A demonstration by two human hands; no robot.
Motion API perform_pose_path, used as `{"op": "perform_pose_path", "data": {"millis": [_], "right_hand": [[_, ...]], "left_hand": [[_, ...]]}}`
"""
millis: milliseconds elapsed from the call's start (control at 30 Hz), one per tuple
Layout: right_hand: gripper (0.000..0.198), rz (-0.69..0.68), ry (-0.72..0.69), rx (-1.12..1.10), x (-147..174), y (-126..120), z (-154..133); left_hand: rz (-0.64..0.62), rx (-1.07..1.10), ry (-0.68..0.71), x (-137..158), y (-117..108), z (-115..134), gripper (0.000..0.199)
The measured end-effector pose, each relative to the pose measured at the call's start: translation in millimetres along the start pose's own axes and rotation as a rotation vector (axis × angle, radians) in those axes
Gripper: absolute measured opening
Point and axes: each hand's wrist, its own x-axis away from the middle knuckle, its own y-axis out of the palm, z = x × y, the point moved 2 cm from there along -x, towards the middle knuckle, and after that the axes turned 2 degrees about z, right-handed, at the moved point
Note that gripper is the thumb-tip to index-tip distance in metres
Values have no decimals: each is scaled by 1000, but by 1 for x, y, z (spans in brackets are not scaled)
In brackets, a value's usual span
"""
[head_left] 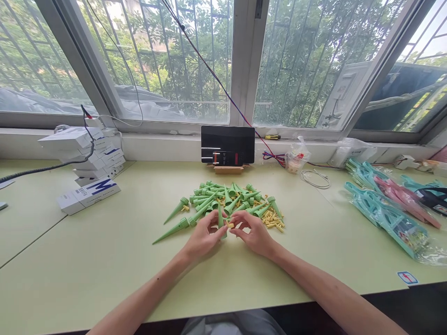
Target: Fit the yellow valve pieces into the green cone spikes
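My left hand (206, 235) is closed around a green plastic watering spike (220, 217), its narrow end pointing up. Close beside it, my right hand (253, 231) pinches a small yellow plug (230, 225) between thumb and forefinger, right at the spike's side; whether the two touch I cannot tell. Just beyond both hands lies a heap of green spikes (206, 197), some with ribbed caps. Loose yellow plugs (274, 219) are scattered to the right of the heap.
A tablet with a phone (227, 158) propped before it stands at the window. White boxes (94, 160) are stacked at left. A bagged cup (296, 157) and coiled white cable (315, 179) sit back right, near packaged teal items (387, 209). The table's front edge (296, 302) runs below my arms.
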Motion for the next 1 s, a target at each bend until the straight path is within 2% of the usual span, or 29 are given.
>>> {"op": "perform_pose_path", "data": {"millis": [200,467,733,1000], "right_hand": [[28,33,-9,-43,1,1,3],[30,48,3,-54,1,1,4],[24,41,-10,-29,3,2,8],[18,29,-10,-2,4,2,5]], "left_hand": [[5,-7,-43,-2,-1,-1,32],[-1,-107,-8,-3,0,1,36],[-57,-90,-5,-2,2,-3,36],[-58,-138,16,0,3,-3,32]]}}
